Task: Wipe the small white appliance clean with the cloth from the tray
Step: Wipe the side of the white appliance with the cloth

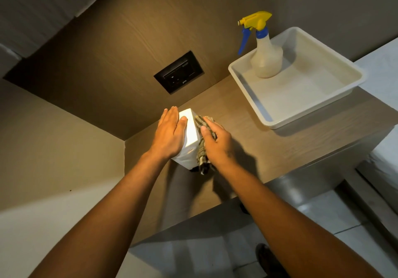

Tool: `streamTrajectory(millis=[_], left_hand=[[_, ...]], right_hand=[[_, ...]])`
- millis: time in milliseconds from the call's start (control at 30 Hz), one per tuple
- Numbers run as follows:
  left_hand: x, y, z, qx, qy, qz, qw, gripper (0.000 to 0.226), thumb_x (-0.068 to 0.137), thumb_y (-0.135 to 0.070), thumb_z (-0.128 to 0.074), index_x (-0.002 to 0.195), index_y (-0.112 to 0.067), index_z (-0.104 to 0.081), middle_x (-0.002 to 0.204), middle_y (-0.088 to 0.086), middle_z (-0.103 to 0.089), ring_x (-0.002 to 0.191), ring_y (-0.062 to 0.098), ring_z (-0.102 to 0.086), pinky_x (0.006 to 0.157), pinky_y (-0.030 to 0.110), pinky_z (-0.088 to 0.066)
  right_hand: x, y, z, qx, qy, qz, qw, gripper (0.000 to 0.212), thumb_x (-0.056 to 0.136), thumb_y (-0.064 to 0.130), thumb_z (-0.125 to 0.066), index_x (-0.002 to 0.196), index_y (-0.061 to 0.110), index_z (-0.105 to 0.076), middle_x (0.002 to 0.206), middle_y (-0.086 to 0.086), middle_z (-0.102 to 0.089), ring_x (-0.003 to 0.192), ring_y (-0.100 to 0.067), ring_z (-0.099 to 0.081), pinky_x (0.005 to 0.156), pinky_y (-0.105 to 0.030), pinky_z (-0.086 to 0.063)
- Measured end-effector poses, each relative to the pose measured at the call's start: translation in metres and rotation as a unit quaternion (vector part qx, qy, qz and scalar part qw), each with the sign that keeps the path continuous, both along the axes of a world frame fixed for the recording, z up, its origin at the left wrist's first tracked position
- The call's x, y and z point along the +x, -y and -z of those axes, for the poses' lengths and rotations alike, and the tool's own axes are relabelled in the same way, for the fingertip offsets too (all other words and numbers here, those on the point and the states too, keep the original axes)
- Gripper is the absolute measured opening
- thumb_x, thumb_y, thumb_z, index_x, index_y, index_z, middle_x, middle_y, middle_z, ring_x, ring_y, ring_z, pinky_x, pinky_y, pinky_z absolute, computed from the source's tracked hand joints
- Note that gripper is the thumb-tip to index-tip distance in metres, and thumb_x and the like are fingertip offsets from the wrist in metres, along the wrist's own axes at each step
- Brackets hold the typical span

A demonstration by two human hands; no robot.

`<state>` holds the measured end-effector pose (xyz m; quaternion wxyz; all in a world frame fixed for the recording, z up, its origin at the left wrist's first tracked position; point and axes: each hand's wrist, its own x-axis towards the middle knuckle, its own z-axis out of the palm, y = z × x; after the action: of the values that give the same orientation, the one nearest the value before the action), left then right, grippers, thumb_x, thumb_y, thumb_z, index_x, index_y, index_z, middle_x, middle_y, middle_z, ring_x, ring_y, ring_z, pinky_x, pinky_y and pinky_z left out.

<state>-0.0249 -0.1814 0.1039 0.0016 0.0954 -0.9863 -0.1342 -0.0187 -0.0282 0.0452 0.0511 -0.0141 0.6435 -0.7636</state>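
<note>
Left hand (171, 132) lying flat, bracing small white boxy appliance (189, 135) so it stays put; right hand (216, 142) pressing checked cloth (202, 148) along its side (tray (243, 79) holding only spray bottle (267, 56)).

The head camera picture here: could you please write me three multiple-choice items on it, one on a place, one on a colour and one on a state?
1. Where does the spray bottle stand?
A. In the tray
B. On the floor
C. On top of the appliance

2. What colour is the bottle's spray head?
A. Red
B. Yellow
C. Green

3. What is the right hand doing?
A. Resting empty on the counter
B. Gripping the spray bottle
C. Pressing the cloth against the side of the white appliance

Answers:
1. A, the bottle stands upright in the tray's far corner.
2. B, the head is yellow with a blue trigger.
3. C, the cloth lies between that hand and the appliance, while the left hand steadies the other side.
</note>
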Motion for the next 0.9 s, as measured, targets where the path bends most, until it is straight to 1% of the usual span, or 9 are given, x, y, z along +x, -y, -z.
streamTrajectory(millis=[67,167,333,433,533,600,667,800,900], left_hand=[[0.000,0.000,0.000,0.000,0.002,0.000,1.000,0.067,0.106,-0.049,-0.022,0.160,-0.009,-0.018,0.168,0.007,-0.017,0.155,0.022,-0.005,0.119,0.032,-0.003],[0.000,-0.001,0.000,0.000,0.004,-0.002,1.000,0.067,0.106,-0.050,-0.022,0.160,-0.011,-0.017,0.169,0.005,-0.016,0.155,0.020,-0.005,0.119,0.033,-0.003],[0.001,-0.002,-0.001,-0.007,0.004,0.003,1.000,0.064,0.108,-0.045,-0.024,0.160,-0.007,-0.019,0.168,0.009,-0.018,0.155,0.023,-0.006,0.123,0.037,-0.006],[0.000,-0.004,-0.004,-0.009,0.003,0.003,1.000,0.061,0.109,-0.041,-0.025,0.160,-0.006,-0.020,0.168,0.011,-0.019,0.155,0.025,-0.007,0.123,0.037,-0.007],[0.001,-0.005,-0.005,-0.005,0.006,0.003,1.000,0.062,0.109,-0.042,-0.025,0.160,-0.006,-0.019,0.168,0.010,-0.018,0.155,0.024,-0.006,0.123,0.038,-0.007],[0.001,-0.005,-0.005,-0.001,0.005,0.001,1.000,0.061,0.110,-0.042,-0.026,0.160,-0.008,-0.019,0.168,0.009,-0.018,0.155,0.024,-0.006,0.122,0.037,-0.006],[0.001,-0.005,-0.004,0.003,-0.001,0.002,1.000,0.061,0.109,-0.041,-0.027,0.160,-0.008,-0.020,0.168,0.009,-0.019,0.155,0.024,-0.007,0.122,0.037,-0.007],[0.001,-0.004,-0.003,-0.002,-0.004,0.000,1.000,0.060,0.109,-0.040,-0.026,0.160,-0.007,-0.021,0.167,0.010,-0.020,0.155,0.025,-0.007,0.123,0.038,-0.008],[0.001,-0.005,-0.003,0.002,0.000,0.002,1.000,0.060,0.109,-0.039,-0.026,0.160,-0.006,-0.021,0.168,0.011,-0.019,0.155,0.025,-0.006,0.123,0.038,-0.007]], right_hand=[[-0.008,-0.007,0.009,0.037,0.036,-0.021,0.998,0.038,0.095,0.030,-0.051,0.132,0.020,-0.054,0.125,-0.004,-0.060,0.113,-0.017,-0.055,0.091,-0.038,-0.050],[0.007,-0.013,0.024,0.054,0.043,-0.029,0.997,0.039,0.095,0.033,-0.051,0.133,0.025,-0.052,0.127,-0.001,-0.058,0.113,-0.016,-0.054,0.090,-0.035,-0.051],[0.018,0.001,0.007,-0.009,-0.052,-0.007,0.999,0.040,0.092,0.040,-0.050,0.131,0.032,-0.052,0.131,0.013,-0.050,0.110,0.011,-0.046,0.080,-0.006,-0.042],[-0.018,0.007,-0.002,0.010,-0.060,-0.015,0.998,0.036,0.091,0.032,-0.052,0.126,0.029,-0.058,0.129,0.007,-0.057,0.115,-0.001,-0.051,0.090,-0.015,-0.042],[-0.042,0.004,0.009,0.035,0.015,-0.051,0.998,0.034,0.093,0.029,-0.052,0.125,0.024,-0.060,0.125,0.002,-0.062,0.113,-0.015,-0.055,0.095,-0.033,-0.046],[-0.037,-0.003,0.019,0.059,0.060,-0.063,0.994,0.034,0.094,0.029,-0.051,0.127,0.024,-0.058,0.124,0.000,-0.062,0.111,-0.018,-0.056,0.092,-0.037,-0.050],[-0.018,-0.007,0.027,0.076,0.063,-0.046,0.994,0.035,0.094,0.033,-0.051,0.128,0.029,-0.056,0.124,0.002,-0.061,0.107,-0.015,-0.057,0.084,-0.033,-0.054],[0.003,0.003,0.009,0.006,-0.068,-0.014,0.998,0.037,0.091,0.037,-0.051,0.128,0.033,-0.054,0.126,0.011,-0.057,0.109,0.003,-0.052,0.082,-0.012,-0.047],[-0.029,0.009,-0.011,0.012,-0.050,-0.031,0.998,0.034,0.090,0.034,-0.052,0.124,0.033,-0.059,0.123,0.008,-0.061,0.104,-0.001,-0.055,0.081,-0.016,-0.047]])
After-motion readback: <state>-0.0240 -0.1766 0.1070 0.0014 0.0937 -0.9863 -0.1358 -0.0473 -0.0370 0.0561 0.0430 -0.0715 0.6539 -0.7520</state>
